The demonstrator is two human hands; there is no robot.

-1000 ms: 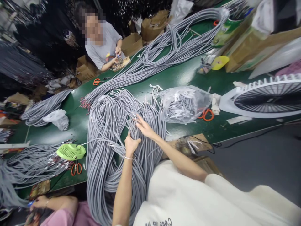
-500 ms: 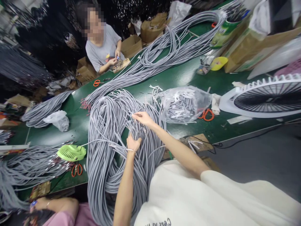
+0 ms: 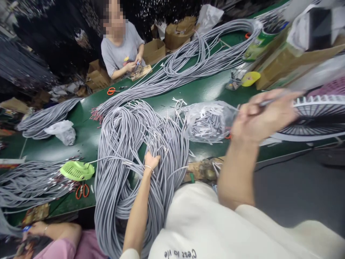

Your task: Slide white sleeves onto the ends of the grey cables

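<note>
A big bundle of grey cables (image 3: pixel 126 144) lies looped on the green table (image 3: pixel 212 90) and hangs over its near edge. My left hand (image 3: pixel 151 160) rests on the bundle, fingers closed among the cables. My right hand (image 3: pixel 262 117) is raised up at the right, blurred by motion, pinching one grey cable (image 3: pixel 277 98) that it has drawn out. A clear bag of short white tube pieces (image 3: pixel 208 120) lies just right of the bundle.
A white fan (image 3: pixel 320 115) lies at the right, orange scissors (image 3: pixel 82 190) and a green fan (image 3: pixel 77 171) at the left. More cable bundles (image 3: pixel 194 61) run across the table. A person in grey (image 3: pixel 121 50) works opposite; a pink-sleeved arm (image 3: pixel 58 233) is at lower left.
My right hand has left the bundle and swung up and to the right, pulling a single cable with it. My left hand stays on the bundle.
</note>
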